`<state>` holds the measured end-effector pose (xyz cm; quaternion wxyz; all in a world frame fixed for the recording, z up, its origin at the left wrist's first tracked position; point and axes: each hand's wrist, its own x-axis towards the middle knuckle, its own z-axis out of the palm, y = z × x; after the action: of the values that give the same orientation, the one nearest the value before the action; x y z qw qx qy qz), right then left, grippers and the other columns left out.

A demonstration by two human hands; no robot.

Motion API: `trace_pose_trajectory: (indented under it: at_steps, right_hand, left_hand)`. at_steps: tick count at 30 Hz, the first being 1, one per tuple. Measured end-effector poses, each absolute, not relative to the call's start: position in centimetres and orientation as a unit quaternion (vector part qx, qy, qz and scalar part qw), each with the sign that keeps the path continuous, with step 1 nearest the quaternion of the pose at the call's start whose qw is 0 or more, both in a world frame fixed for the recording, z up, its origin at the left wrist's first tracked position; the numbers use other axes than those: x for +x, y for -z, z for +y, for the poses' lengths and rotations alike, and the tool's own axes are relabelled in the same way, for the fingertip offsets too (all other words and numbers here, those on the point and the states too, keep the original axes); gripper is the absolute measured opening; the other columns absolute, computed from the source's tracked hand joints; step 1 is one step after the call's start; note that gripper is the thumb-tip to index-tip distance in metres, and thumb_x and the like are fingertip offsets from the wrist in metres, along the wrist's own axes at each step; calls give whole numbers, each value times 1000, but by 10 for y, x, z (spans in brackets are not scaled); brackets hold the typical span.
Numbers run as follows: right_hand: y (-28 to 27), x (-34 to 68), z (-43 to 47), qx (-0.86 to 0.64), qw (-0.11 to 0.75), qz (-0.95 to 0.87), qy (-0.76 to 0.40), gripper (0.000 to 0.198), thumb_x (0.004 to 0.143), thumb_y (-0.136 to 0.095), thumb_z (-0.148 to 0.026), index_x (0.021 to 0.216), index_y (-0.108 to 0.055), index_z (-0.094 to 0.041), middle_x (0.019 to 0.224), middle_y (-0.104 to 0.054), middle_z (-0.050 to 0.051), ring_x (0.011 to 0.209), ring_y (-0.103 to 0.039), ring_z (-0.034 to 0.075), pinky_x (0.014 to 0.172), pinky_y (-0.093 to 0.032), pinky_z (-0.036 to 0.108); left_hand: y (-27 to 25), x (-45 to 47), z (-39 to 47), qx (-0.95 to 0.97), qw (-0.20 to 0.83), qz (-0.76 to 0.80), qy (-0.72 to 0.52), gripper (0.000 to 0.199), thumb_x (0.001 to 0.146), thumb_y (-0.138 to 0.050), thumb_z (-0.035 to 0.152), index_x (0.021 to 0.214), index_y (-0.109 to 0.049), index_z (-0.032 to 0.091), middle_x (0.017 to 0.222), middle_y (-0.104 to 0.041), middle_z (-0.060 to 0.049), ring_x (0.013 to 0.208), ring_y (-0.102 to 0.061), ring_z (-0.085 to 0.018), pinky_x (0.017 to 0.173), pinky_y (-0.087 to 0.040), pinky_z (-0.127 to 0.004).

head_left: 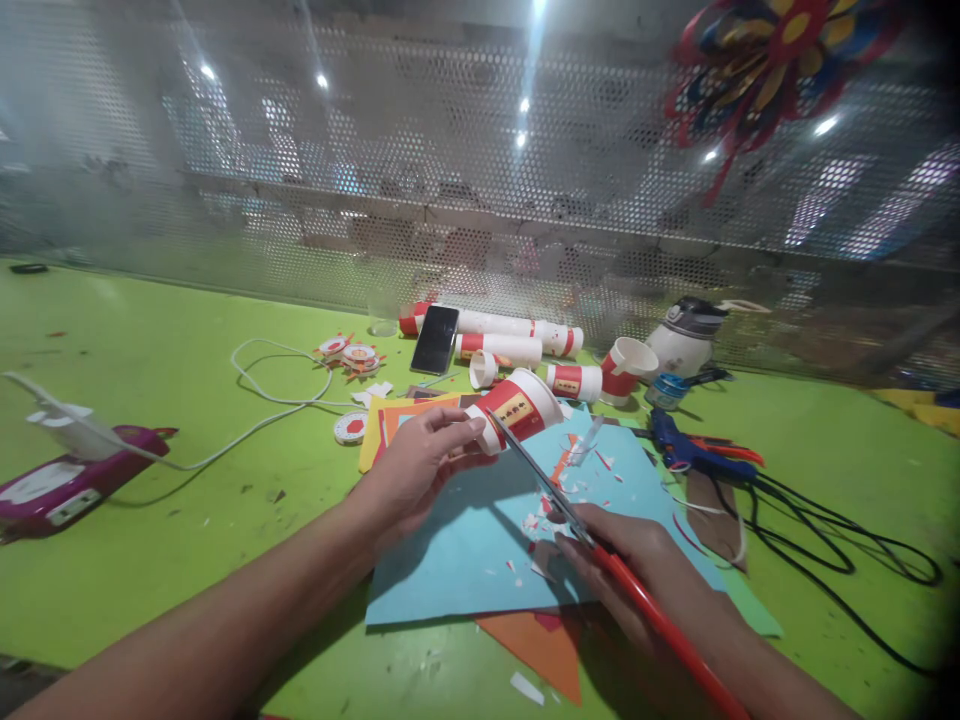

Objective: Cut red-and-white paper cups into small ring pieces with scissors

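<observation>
My left hand (pixel 429 462) grips a red and white paper cup (pixel 534 402) by its base, with the cup tipped on its side and its mouth toward the right. In my right hand (pixel 626 560) is a pair of scissors (pixel 559 497) with red handles. The blade tips meet the cup's wall near its base; whether they cut into it I cannot tell. Beneath both hands lies a light blue sheet of paper (pixel 465 560), strewn with red and white scraps.
Behind stand more paper cups (pixel 628 368), stacked cups (pixel 559 336), a phone (pixel 436 338) and a bottle (pixel 686 335). A blue glue gun (pixel 697 455) with a black cord lies right. At left are a purple power strip (pixel 90 480), a white cable (pixel 247 440) and cut paper discs (pixel 352 355).
</observation>
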<state>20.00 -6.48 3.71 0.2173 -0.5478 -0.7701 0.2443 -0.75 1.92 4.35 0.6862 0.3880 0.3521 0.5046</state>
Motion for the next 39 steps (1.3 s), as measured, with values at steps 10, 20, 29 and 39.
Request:
trace_pose_trajectory:
  at_steps: [10,20,29,39]
  right_hand:
    - [-37,201,-66,-539,224,-777,-236,20,88,-46,-29,87,-63,-18,73,-66,1,65,-57,16,58,-41,23]
    - [-39,200,-63,-540,228,-774,-242,24,90,-45,-34,82,-63,-19,76,-68,4,68,-60,18,60,-44,26]
    - [-33,202,-63,-570,256,-724,-293,29,90,-47,-34,82,-71,-20,74,-71,3,71,-65,21,64,-49,28]
    - [-37,200,-65,-556,242,-748,-269,22,89,-49,-30,88,-68,-19,75,-68,2,72,-63,20,64,-47,28]
  left_hand:
    - [-46,-8,20,385,679,367,-505,18,69,-74,17,81,-63,10,83,-67,-8,73,-65,-17,79,-53,-36]
    - [-42,-6,15,443,643,369,-505,24,66,-76,25,83,-63,14,81,-66,-7,79,-64,-20,82,-48,-39]
    - [-42,-6,15,460,630,365,-509,20,70,-74,24,83,-62,14,80,-66,-8,78,-63,-20,81,-48,-39]
    - [-40,-4,18,402,660,356,-526,30,69,-75,26,90,-56,16,85,-68,-6,80,-66,-19,82,-49,-35]
